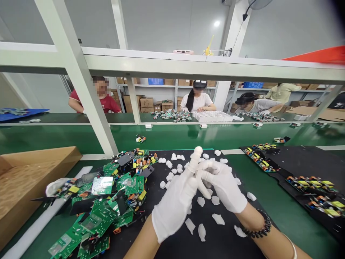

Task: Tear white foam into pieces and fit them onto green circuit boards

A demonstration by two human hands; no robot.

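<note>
- White lumps point(218, 219), small and irregular, are scattered over a black mat point(219, 242) in front of the wearer, some under and around the hands; smaller ones are clustered toward the far edge, flatter ones are spread nearer.
- Both hands are covered by white gloves and brought together above the mat.
- By the left hand point(176, 203), one finger is pointed upward; the other fingers are partly hidden by the right hand.
- By the right hand point(228, 187), the fingers are bent inward against those of the left; whether a lump is gripped between them cannot be told.
- On the right wrist, a black beaded bracelet point(265, 225) is worn, with a pale bangle point(290, 244) farther up the arm.
- To the left, green circuit boards point(133, 185) with yellow and orange components are heaped, partly on the mat.
- Beside the heap, a white strip point(35, 225) is laid slantwise, next to an open cardboard box point(43, 158).
- To the right, more populated boards point(309, 183) are set in rows on black sheeting, on the green bench point(261, 183).
- Beyond, co-workers point(199, 102) are seen at a bench across the way.
</note>
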